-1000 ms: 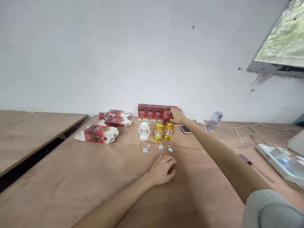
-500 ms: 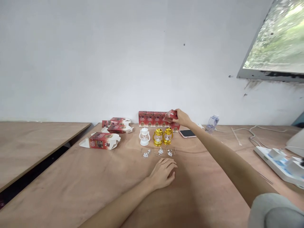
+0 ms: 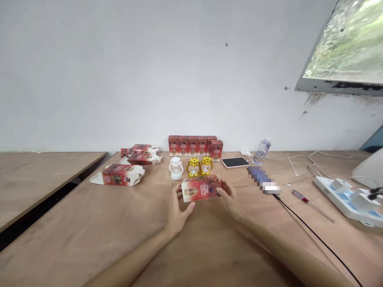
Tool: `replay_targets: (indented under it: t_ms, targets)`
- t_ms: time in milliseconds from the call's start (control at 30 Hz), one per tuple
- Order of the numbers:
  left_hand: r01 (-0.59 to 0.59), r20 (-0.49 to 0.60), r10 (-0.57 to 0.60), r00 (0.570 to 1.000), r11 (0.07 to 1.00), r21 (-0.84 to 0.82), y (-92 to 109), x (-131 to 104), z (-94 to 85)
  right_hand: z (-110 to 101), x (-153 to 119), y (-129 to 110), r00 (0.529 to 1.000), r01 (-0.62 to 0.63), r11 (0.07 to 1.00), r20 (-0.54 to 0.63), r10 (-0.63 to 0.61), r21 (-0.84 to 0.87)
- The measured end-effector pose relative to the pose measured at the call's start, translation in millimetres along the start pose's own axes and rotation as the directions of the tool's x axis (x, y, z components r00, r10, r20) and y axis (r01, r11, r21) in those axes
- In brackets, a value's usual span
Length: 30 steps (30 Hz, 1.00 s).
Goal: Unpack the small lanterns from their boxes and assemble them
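Sideways, red box (image 3: 201,189) between hands (image 3: 176,215) (image 3: 231,202)

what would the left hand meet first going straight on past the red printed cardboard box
Probably the small white lantern with a clear middle, ahead of the left hand, though depth is hard to judge here.

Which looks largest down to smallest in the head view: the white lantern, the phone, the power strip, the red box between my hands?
1. Power strip
2. Red box
3. White lantern and phone: one taller, the other wider, too alike to rank.
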State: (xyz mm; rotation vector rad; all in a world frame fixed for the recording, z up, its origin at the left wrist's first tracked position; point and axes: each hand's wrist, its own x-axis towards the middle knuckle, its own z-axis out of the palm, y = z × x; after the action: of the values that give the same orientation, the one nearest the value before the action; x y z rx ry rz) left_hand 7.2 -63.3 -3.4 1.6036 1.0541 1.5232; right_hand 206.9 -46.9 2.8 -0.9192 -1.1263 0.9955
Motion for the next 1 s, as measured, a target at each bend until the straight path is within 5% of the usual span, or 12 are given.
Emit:
replay_targets:
  t_ms: [200, 667, 867, 1000]
  targets:
    - [0.196, -0.035, -0.197, 0.98, 0.98, -0.036, 5.9, 4.4, -17.5, 19.6, -14.8, 10.9, 0.994, -0.089, 0.996, 0.07, 0.087, 0.023]
    - [0.276, 0.012, -0.278, 0.961, 0.949, -0.15, -0.3, 16.3, -26.0, 19.4, -13.4, 17.3, 0.991, -0.101, 0.992, 0.084, 0.107, -0.07]
    - [0.35, -0.097, -0.412, 0.906, 0.857, -0.378, -5.8, 24.1, -30.2, 18.3, -13.0, 18.7, 0.975, -0.22, 0.969, 0.019, 0.219, 0.111]
    - [0.329, -0.127, -0.423, 0.897, 0.832, -0.447, -9.3, 29.4, -32.8, 19.3, -14.9, 11.9, 0.989, -0.146, 0.986, -0.009, 0.147, 0.08]
